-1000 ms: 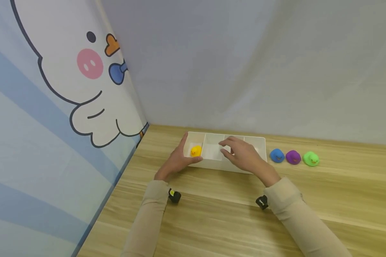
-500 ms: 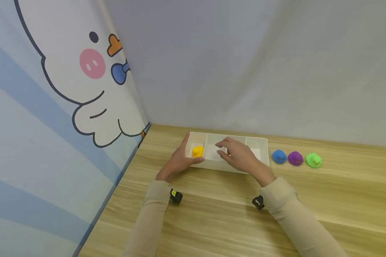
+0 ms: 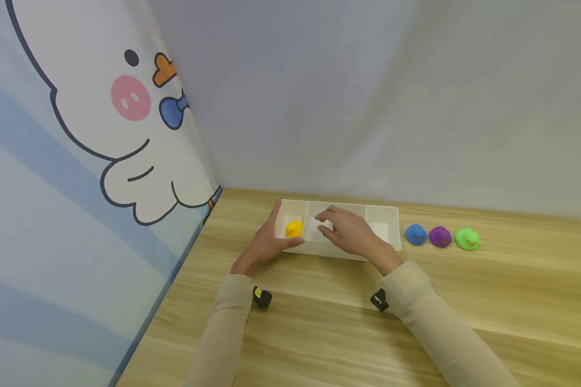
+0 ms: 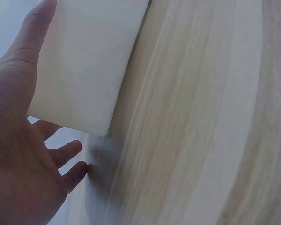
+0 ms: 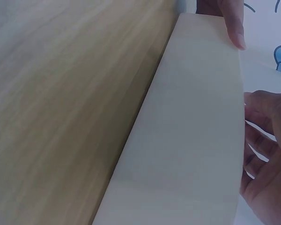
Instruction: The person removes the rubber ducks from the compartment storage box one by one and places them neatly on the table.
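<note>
Fingers of the right hand (image 3: pixel 351 230) are loosely bent, thumb and forefinger apart with nothing visible between them, above the middle of the white divided box (image 3: pixel 318 249). At the box's left end, the left hand (image 3: pixel 263 244) grips the corner, thumb along the front rim and forefinger up the end wall. What matters most, as I judge it, is the leftward line from the right fingertips to the yellow rubber duck (image 3: pixel 293 229): it sits in the leftmost compartment, slightly lower in the frame, across a divider, and the left hand is nearer to it. The box's long axis runs left to right, dipping slightly rightward. Beyond its right end, at centre right on the wooden counter (image 3: pixel 319 333), blue (image 3: pixel 416 235), purple (image 3: pixel 440 236) and green rubber ducks (image 3: pixel 467 239) form a row.
</note>
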Motion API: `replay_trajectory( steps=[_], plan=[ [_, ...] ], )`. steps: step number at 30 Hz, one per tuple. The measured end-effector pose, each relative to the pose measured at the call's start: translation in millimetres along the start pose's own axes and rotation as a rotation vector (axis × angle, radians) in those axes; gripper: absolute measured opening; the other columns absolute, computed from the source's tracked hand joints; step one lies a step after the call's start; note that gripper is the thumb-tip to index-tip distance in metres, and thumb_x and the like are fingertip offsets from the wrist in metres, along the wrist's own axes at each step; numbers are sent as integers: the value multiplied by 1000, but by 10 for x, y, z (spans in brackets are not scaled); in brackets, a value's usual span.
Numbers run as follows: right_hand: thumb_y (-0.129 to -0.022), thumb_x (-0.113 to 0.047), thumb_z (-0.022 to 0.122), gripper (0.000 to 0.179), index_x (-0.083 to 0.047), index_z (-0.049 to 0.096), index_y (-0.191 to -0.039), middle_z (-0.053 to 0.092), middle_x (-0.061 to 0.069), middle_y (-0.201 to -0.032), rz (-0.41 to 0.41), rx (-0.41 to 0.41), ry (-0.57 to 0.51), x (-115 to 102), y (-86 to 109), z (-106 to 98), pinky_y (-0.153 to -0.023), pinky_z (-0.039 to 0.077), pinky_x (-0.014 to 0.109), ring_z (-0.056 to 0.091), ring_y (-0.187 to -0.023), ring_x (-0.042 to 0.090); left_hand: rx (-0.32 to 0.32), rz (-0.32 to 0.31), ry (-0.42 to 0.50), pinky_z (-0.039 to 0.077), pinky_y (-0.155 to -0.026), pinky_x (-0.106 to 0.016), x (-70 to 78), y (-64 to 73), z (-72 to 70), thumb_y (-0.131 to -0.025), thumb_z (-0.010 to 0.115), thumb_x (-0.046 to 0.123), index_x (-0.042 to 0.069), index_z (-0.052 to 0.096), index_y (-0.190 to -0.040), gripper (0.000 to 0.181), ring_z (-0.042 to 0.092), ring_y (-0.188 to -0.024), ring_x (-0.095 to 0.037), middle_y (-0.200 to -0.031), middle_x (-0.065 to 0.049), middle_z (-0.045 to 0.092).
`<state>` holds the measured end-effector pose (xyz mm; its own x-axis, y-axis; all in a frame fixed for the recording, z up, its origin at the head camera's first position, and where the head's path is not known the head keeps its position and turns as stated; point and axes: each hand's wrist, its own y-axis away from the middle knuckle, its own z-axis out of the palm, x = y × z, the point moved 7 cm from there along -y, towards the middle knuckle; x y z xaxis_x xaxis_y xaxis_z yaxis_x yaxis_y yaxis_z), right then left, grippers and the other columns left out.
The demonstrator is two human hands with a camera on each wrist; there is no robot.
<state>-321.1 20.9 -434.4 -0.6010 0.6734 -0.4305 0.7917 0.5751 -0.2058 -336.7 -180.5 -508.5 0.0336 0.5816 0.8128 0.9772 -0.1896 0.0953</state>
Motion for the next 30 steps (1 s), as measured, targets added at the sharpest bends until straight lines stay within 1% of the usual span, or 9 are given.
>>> replay_trajectory(
  steps=[2, 5, 9, 12, 14, 17, 19, 26, 30],
  plan=[
    [-101, -23, 64, 32, -6, 68, -128, 70, 10, -126, -2, -8, -1, -20, -27, 15, -76, 59, 40, 68, -84, 21, 2, 1, 4, 30, -124, -59, -18, 16, -9, -79, 84, 53, 33, -2, -165, 123, 36, -152, -35, -169, -10, 27],
    [-102, -24, 64, 33, -6, 68, -129, 69, 11, -129, 1, -19, 7, -33, -70, 33, -81, 60, 43, 71, -92, 24, 7, 7, 6, 32, -123, -57, -21, 23, -17, -80, 84, 50, 31, -2, -165, 123, 40, -149, -34, -166, -11, 33],
    [-102, -25, 64, 33, -8, 69, -129, 70, 10, -130, -7, -28, 13, -70, -131, 48, -85, 60, 45, 71, -101, 27, 8, 8, 6, 34, -122, -57, -1, 29, -21, -80, 84, 49, 31, -2, -166, 123, 43, -145, -34, -165, -12, 34],
    [-102, -24, 64, 32, -9, 69, -129, 70, 9, -129, -14, -32, 6, -107, -167, 54, -82, 60, 43, 71, -94, 24, 7, 14, 3, 35, -121, -58, 21, 34, -21, -80, 84, 49, 30, -2, -166, 122, 44, -144, -35, -166, -12, 33],
    [-102, -25, 63, 32, -9, 68, -130, 70, 8, -129, -19, -35, 3, -128, -186, 64, -79, 60, 41, 70, -88, 21, 3, 13, 4, 35, -121, -58, 24, 37, -18, -80, 84, 49, 32, -3, -165, 123, 44, -144, -35, -166, -12, 33],
    [-102, -25, 62, 32, -9, 68, -130, 70, 7, -130, -25, -36, -2, -148, -214, 85, -78, 60, 40, 69, -85, 19, -6, 5, 1, 32, -123, -59, 13, 40, -12, -80, 84, 51, 37, -4, -164, 122, 40, -148, -35, -168, -11, 29],
    [-103, -26, 62, 33, -9, 68, -130, 70, 7, -130, -26, -41, -3, -154, -233, 105, -79, 60, 40, 69, -86, 19, -11, 0, 1, 31, -123, -59, 6, 38, -9, -80, 83, 52, 39, -5, -164, 122, 38, -150, -35, -169, -11, 27],
    [-103, -24, 61, 31, -10, 69, -130, 70, 7, -130, -36, -50, -30, -173, -302, 151, -74, 59, 38, 68, -81, 17, -15, -1, 2, 29, -124, -61, 7, 34, -11, -80, 83, 54, 37, -5, -164, 122, 31, -154, -37, -172, -11, 20],
    [-103, -23, 61, 31, -9, 69, -129, 70, 8, -129, -38, -57, -47, -175, -339, 189, -78, 60, 39, 70, -86, 20, -15, 2, 4, 29, -124, -61, 6, 30, -14, -81, 83, 52, 39, -5, -164, 122, 30, -155, -37, -172, -11, 18]
  ],
)
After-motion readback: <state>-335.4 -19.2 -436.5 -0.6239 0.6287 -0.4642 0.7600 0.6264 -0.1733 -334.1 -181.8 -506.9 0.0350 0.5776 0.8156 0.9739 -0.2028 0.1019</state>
